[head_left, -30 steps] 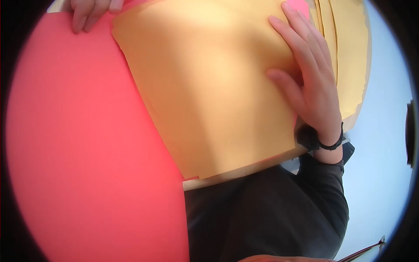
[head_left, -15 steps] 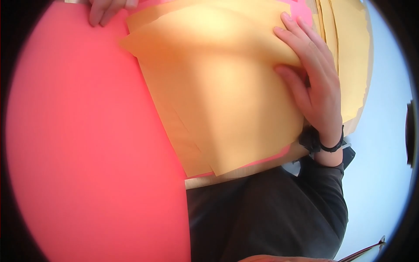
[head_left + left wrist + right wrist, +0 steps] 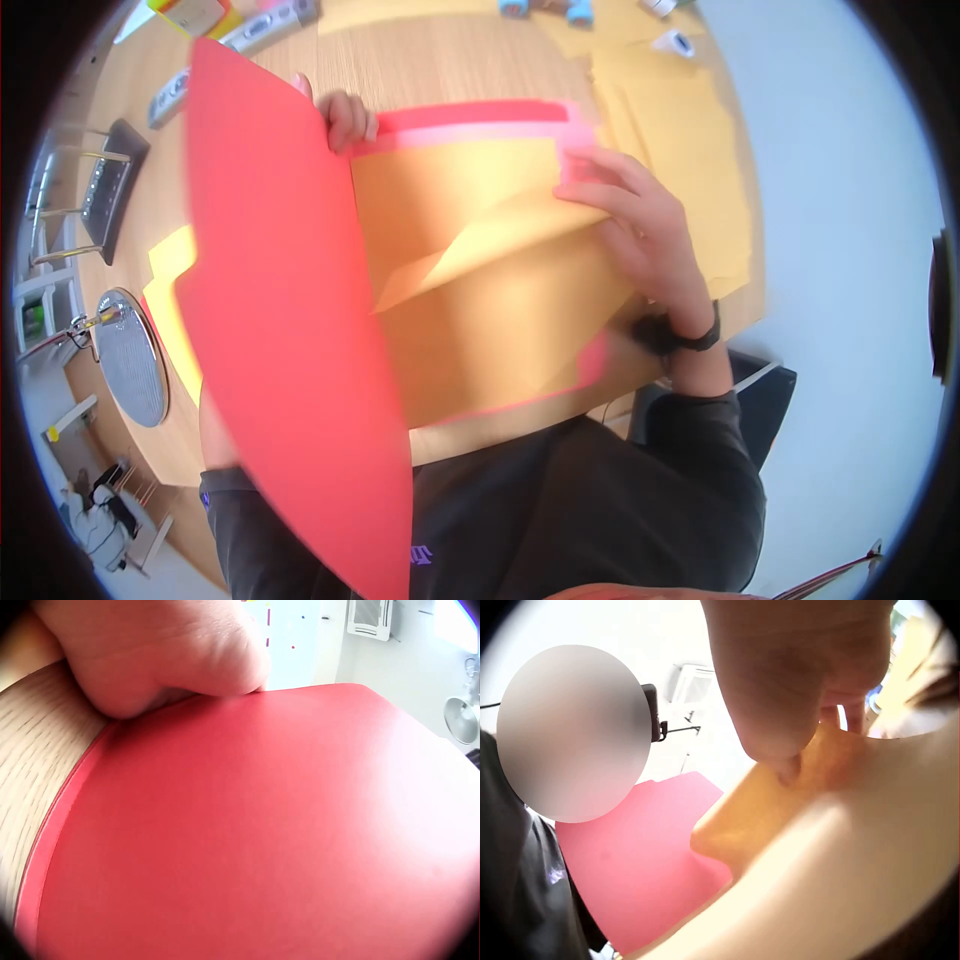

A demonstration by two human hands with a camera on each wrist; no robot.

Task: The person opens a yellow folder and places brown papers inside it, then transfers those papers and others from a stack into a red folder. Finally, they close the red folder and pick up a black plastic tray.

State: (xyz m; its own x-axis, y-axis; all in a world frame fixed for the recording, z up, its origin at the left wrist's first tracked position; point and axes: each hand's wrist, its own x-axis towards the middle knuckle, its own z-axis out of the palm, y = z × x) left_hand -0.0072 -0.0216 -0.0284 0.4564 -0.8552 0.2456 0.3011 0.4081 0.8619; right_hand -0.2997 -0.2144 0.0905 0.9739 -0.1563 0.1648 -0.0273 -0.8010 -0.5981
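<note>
Lifting since a second ago, your left hand grips the red cover, now swung upright at 9 o'clock. Your right hand pinches a tan sheet, peeling it off the stack on the worktop.

The camera on my head looks steeply down over my chest at the wooden table, wide enough to take in both my hands. The one on my left wrist sits right against my left hand, facing along the raised red card sheet. My right wrist's camera looks up from under my right hand, very near. All three share that red sheet.
</note>
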